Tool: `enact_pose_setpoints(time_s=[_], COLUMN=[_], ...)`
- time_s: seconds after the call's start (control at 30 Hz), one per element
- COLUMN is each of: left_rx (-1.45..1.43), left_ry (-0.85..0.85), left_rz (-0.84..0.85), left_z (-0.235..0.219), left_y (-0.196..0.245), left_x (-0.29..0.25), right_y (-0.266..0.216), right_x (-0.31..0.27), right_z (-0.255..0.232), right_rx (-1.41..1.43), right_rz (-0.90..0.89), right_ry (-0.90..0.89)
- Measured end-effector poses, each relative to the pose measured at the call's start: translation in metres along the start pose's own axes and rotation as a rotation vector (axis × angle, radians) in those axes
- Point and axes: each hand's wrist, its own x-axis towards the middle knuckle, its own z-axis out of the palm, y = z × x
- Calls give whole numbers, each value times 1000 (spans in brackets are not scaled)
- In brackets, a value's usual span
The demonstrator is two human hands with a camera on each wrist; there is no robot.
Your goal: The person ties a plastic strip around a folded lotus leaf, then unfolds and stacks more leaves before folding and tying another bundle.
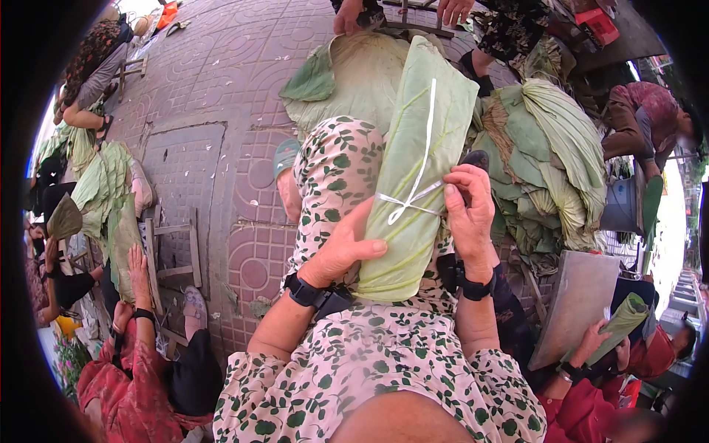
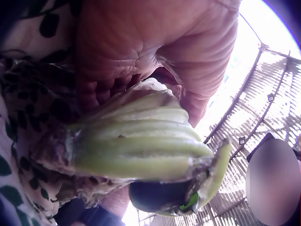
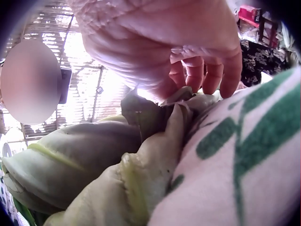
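A long folded bundle of pale green leaves [image 1: 425, 140] lies across the patterned trouser legs in the head view. White string [image 1: 417, 181] wraps its middle, with a bow-like knot and a long tail running up the leaf. My left hand [image 1: 343, 247] grips the bundle's left side, thumb on top and fingers underneath. Thick ribbed stalk ends [image 2: 136, 141] face the left wrist camera. At the right edge, beside the string, my right hand [image 1: 470, 210] has bent fingers right at the leaf folds [image 3: 141, 160]; I cannot tell whether it pinches the string.
Large leaves [image 1: 347, 81] lie spread ahead of the knees, beneath another person's hands. A big leaf pile [image 1: 543, 159] stands at the right, with a board [image 1: 565, 303] nearer. People with leaves sit on both sides. A wooden stool [image 1: 173, 244] stands on the left paving.
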Motion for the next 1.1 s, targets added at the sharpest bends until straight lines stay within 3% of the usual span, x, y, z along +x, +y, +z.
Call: enact_pose_setpoints(time_s=[0.13,0.27,0.47,0.73,1.1], left_rx=[-16,-21,-15,20,2], left_ry=[-2,-7,-2,4,7], left_rz=[11,2,2,5,0], left_z=[3,5,2,-2,-2], left_y=[3,4,1,-4,-4], left_x=[0,0,0,1,1], right_y=[6,2,0,-12,-14], right_x=[-3,-5,-8,-11,-10], right_z=[-1,-3,-5,-12,-8], right_rx=[216,247,196,-27,-38], right_rz=[88,138,114,-59,-33], right_ry=[-17,-40,-49,-165,-139])
